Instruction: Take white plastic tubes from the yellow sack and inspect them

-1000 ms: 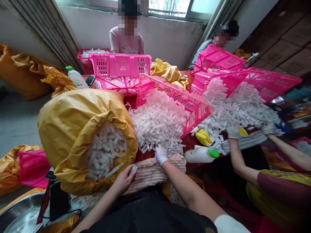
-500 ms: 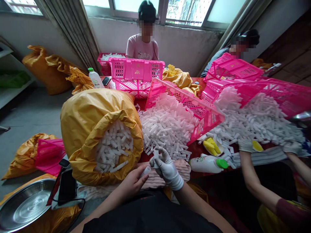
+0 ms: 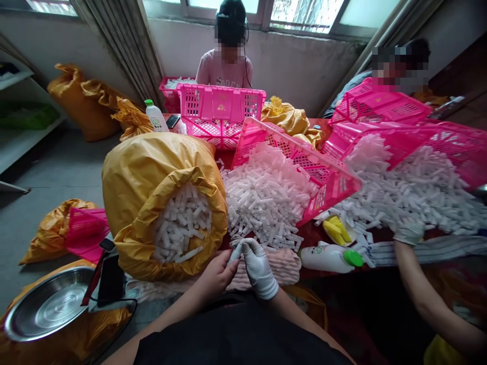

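White-gloved right hand (image 3: 258,268) and bare left hand (image 3: 216,276) pinch a small white plastic tube (image 3: 235,252) together above a pink folded cloth (image 3: 281,266). A loose heap of white tubes (image 3: 266,197) lies just ahead, beside an open yellow woven sack (image 3: 152,172).

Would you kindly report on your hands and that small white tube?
Bare left hand, gloved right hand both on white tube. Yellow sack of tubes by left hand. Loose pile just ahead.
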Motion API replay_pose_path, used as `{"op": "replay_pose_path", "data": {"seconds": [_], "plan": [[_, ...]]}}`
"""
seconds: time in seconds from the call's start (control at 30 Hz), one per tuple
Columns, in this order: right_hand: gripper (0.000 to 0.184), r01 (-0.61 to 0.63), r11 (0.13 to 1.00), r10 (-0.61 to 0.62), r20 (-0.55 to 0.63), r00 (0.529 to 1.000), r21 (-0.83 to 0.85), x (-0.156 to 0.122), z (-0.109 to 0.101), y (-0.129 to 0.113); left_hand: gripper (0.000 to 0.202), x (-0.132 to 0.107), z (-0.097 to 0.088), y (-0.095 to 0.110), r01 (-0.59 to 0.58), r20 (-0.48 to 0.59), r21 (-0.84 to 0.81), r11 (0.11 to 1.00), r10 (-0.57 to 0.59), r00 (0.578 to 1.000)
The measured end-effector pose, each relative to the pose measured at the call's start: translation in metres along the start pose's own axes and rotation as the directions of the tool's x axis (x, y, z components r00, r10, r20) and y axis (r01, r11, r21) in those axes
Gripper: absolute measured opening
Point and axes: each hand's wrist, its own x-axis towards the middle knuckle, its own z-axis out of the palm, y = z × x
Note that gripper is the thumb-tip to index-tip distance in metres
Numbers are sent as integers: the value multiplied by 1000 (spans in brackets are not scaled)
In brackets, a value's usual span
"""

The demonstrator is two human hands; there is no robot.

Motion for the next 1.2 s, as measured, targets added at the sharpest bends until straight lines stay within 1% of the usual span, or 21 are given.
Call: {"op": "replay_pose_path", "data": {"seconds": [0.1,0.17,0.23,0.3,0.37,0.43,0.57,0.63,0.7,0.73,0.77,0.8,0.83,0.87,0.9,0.93,0.97,1.03,1.07,1.13,1.2], "plan": [[30,15,999,-18,-74,997,-49,1,2,4,24,-1,-3,1,-92,-55,316,944,115,992],[29,46,995,-51,-54,997,-90,2,2,6,24,-1,-4,-1,-96,-56,334,937,122,991],[29,64,992,-64,1,998,-109,2,1,8,28,-1,-3,-4,-72,-34,200,977,81,996],[30,18,997,-14,59,998,-69,2,0,12,34,-1,-1,-8,27,34,-71,997,-25,999],[35,-71,997,69,83,994,13,-1,2,17,38,0,2,-12,165,130,-334,928,-128,983],[40,-147,986,143,50,988,81,-6,5,23,37,0,5,-13,263,215,-493,829,-177,960],[45,-195,975,201,-53,978,106,-15,11,25,36,3,7,-13,357,326,-612,705,-186,927],[42,-184,981,185,-10,983,57,-18,11,24,37,5,9,-16,358,344,-594,720,-175,923],[37,-165,986,164,78,983,5,-21,6,28,39,7,9,-23,332,339,-481,811,-177,924],[34,-160,987,161,81,984,-11,-23,0,33,41,8,7,-27,320,352,-372,871,-187,917],[33,-165,986,166,33,986,-18,-27,-11,40,42,9,3,-33,299,378,-222,928,-200,904],[32,-178,984,176,-67,982,-26,-32,-26,49,43,9,-3,-39,253,395,-33,967,-220,892],[30,-198,979,184,-209,960,-46,-38,-45,60,40,9,-12,-47,189,386,181,965,-247,889],[27,-236,968,192,-361,913,-81,-47,-70,72,35,9,-24,-55,113,347,394,912,-261,901],[25,-273,949,168,-476,863,-159,-58,-98,83,28,10,-36,-64,57,238,598,799,-245,940],[28,-309,911,121,-539,834,-274,-70,-129,95,23,11,-50,-74,86,95,755,650,-237,967],[33,-364,842,81,-574,815,-398,-83,-159,105,22,13,-63,-84,141,-27,851,506,-227,974],[33,-509,612,78,-594,800,-605,-106,-208,119,30,18,-84,-104,255,-188,928,272,-251,950],[30,-551,484,73,-597,799,-680,-114,-223,122,32,21,-91,-113,286,-224,937,200,-284,933],[24,-533,296,46,-546,837,-792,-113,-231,123,32,26,-99,-126,313,-250,938,151,-334,909],[26,-409,227,21,-415,910,-884,-89,-211,117,32,30,-102,-130,306,-237,939,156,-349,907]]}}
